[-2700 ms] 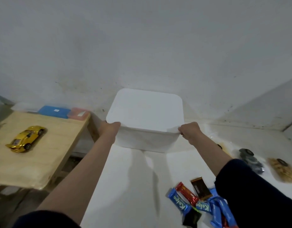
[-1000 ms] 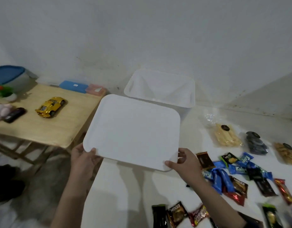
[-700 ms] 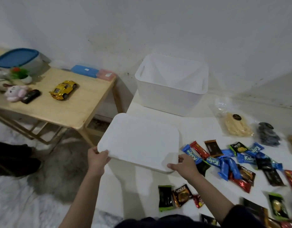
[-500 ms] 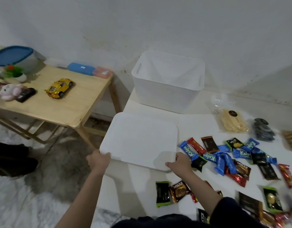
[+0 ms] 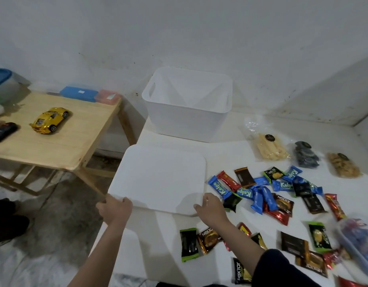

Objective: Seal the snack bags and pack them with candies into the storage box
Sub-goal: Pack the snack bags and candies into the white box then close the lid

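Left hand [image 5: 114,208] and right hand [image 5: 210,207] grip the lid's [image 5: 160,179] near corners. Open storage box [image 5: 187,121] at 12 o'clock, candies [image 5: 261,193] at 3. Advise releasing it flat, clear of wrappers.

Open at the top: storage box [image 5: 187,119] at twelve o'clock. Lying flat before it, between both hands: lid [image 5: 160,179]. Crowding three to five o'clock: candies [image 5: 259,193] and three snack bags [image 5: 270,148]. Bare white table [image 5: 224,150] between lid and bags.
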Tool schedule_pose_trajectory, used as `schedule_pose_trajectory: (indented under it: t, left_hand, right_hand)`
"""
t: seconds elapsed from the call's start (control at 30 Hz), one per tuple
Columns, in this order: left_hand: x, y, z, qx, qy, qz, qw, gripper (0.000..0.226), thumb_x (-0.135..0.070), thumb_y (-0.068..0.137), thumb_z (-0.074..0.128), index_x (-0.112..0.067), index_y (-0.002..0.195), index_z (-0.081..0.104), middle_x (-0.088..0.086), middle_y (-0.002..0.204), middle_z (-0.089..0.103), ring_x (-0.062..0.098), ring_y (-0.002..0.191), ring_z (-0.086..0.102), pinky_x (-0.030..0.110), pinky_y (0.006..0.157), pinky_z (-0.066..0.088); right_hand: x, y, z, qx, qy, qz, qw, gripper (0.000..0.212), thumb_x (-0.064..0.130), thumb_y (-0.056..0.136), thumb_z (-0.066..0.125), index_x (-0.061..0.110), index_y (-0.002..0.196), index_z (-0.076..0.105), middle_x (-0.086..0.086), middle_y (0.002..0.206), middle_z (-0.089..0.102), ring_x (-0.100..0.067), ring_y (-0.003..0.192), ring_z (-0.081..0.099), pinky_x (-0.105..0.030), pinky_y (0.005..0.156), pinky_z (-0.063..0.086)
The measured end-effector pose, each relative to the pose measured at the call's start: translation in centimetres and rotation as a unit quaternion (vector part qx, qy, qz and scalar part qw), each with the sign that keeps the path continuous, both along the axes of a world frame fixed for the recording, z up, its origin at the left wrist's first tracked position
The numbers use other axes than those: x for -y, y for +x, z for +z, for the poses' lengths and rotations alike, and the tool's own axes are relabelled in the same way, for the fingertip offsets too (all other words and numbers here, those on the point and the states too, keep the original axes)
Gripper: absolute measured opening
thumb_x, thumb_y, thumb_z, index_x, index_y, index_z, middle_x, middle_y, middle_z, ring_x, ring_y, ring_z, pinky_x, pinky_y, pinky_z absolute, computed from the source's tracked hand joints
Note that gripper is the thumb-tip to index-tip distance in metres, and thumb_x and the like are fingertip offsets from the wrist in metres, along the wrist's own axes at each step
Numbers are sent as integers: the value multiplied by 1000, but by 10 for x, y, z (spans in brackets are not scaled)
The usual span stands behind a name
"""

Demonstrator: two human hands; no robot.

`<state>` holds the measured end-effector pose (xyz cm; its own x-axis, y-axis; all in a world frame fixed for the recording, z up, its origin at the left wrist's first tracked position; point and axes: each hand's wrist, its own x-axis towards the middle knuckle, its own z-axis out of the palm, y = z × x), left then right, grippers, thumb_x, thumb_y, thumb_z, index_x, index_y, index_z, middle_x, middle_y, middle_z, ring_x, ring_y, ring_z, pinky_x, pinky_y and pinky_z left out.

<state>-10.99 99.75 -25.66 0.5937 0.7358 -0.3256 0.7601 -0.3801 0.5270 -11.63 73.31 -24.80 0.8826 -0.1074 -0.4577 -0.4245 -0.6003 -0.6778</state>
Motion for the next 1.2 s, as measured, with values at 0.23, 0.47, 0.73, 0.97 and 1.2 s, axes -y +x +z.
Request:
schedule_pose_trajectory:
  t: [0.23, 0.47, 0.73, 0.97, 1.2]
  left_hand:
    - [67, -14, 9, -8, 20, -50, 999, 66, -24, 83, 64, -1, 138, 34, 26, 144, 26, 45, 119, 43, 52, 103, 37]
    - [172, -42, 18, 14, -12, -161, 987, 69, -28, 88, 59, -4, 144, 27, 21, 151, 15, 42, 128, 37, 48, 111, 26]
    - [328, -72, 26, 39, -47, -285, 957, 66, -30, 87, 59, -8, 142, 32, 18, 149, 22, 37, 130, 39, 46, 108, 34]
    - [417, -46, 42, 77, -70, -358, 928, 56, -28, 87, 59, -7, 136, 41, 18, 142, 33, 34, 126, 40, 42, 102, 40]
    - [452, 62, 53, 96, -78, -353, 928, 63, -34, 88, 59, -7, 140, 35, 18, 145, 27, 38, 127, 40, 45, 99, 41]
  right_hand:
    - [43, -28, 8, 20, 39, -11, 999, 60, 27, 89, 60, 12, 142, 37, -5, 146, 40, -20, 133, 39, -30, 107, 34]
    - [121, -79, 14, 47, 37, -60, 996, 55, 27, 89, 60, 14, 139, 41, -5, 144, 43, -19, 132, 40, -29, 106, 34]
    - [246, -135, 23, 83, -17, -138, 987, 47, 24, 90, 58, 11, 134, 47, -7, 137, 50, -21, 125, 47, -28, 100, 38]
    - [336, -100, 44, 130, -32, -188, 973, 47, 20, 87, 59, 10, 132, 49, -9, 132, 53, -24, 121, 50, -26, 94, 38]
    - [406, 13, 58, 147, -48, -227, 961, 50, 21, 89, 58, 5, 134, 44, -13, 137, 49, -28, 124, 48, -27, 94, 37]
